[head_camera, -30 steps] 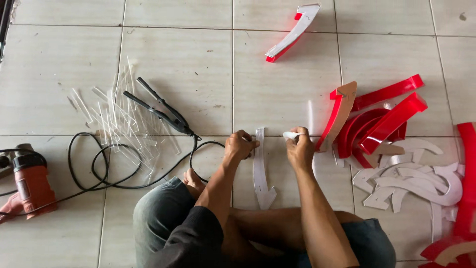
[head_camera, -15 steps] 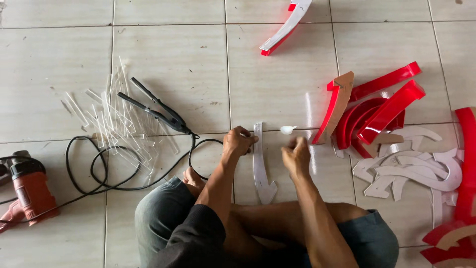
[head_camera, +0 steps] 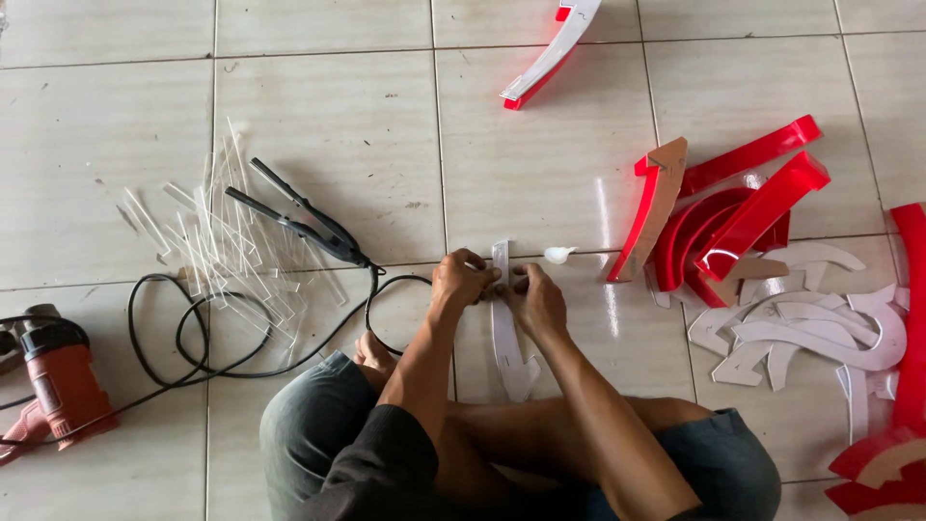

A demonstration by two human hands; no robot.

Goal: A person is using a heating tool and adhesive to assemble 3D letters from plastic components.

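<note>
Person seated cross-legged on the pale tiled floor (head_camera: 338, 125). Both hands meet at the upper end of a long, narrow white cut-out plastic piece with an arrow-like lower end (head_camera: 509, 352), which lies flat on the floor between the knees.

Left hand (head_camera: 461, 283): fingers curled closed, pinching the left edge of the white piece near its top. Right hand (head_camera: 536, 301): fingers likewise closed on the right edge, directly opposite; the two sets of fingertips nearly touch. What sits between the fingertips is too small to tell.

Just beyond the right fingers, a small white squeeze tube with nozzle (head_camera: 558, 254) lies on the floor, not held.

Judgement: the step in hand looks like pressing or seating an edge at the top of the piece, possibly a freshly glued joint. The next move would call for steady pinch pressure with both hands and no sliding of the piece on the tile.

Further right of the fingers: a heap of glossy red curved acrylic shapes (head_camera: 743, 217) and flat white cut-outs (head_camera: 810, 323). To the left of the fingers: a black two-armed corded tool (head_camera: 299, 212) over clear plastic strips (head_camera: 207, 241), and an orange heat gun (head_camera: 58, 376).
</note>
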